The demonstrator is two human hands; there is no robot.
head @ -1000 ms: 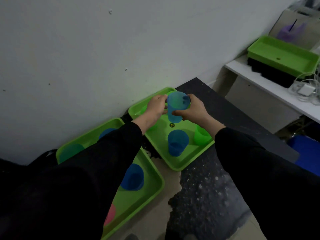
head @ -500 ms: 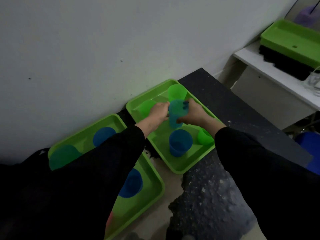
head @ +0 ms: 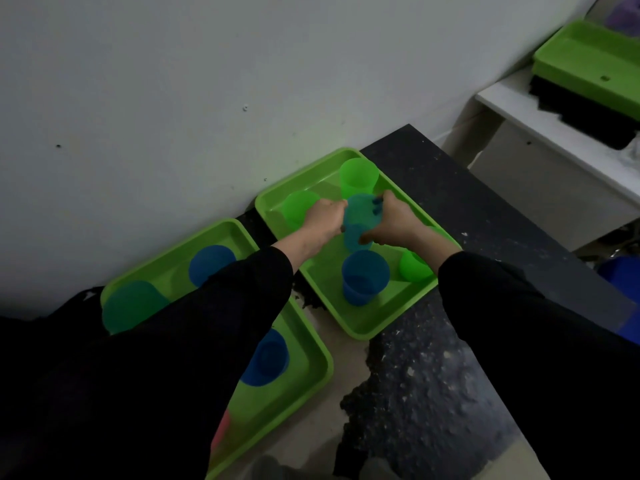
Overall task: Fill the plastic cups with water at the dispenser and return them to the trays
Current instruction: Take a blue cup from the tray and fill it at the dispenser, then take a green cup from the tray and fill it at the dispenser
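Observation:
A teal-blue plastic cup (head: 360, 216) is gripped from both sides, my left hand (head: 323, 220) on its left and my right hand (head: 393, 221) on its right. It is low over the middle of the right green tray (head: 363, 329); whether it touches the tray floor is hidden. In that tray stand a blue cup (head: 364, 277), a tall green cup (head: 357, 176), a green cup (head: 298, 206) partly behind my left hand, and a green cup (head: 414, 266) by my right wrist.
The left green tray (head: 311, 344) holds a blue cup (head: 209, 263), a teal cup (head: 130, 306), another blue cup (head: 268, 358) and a pink cup (head: 221, 431) half hidden by my sleeve. At right, a white shelf (head: 540, 112) carries a green tray (head: 588, 64). The wall stands close behind.
Both hands have lowered the teal-blue cup from above the right tray down into its middle. The tall green cup behind it has come into view.

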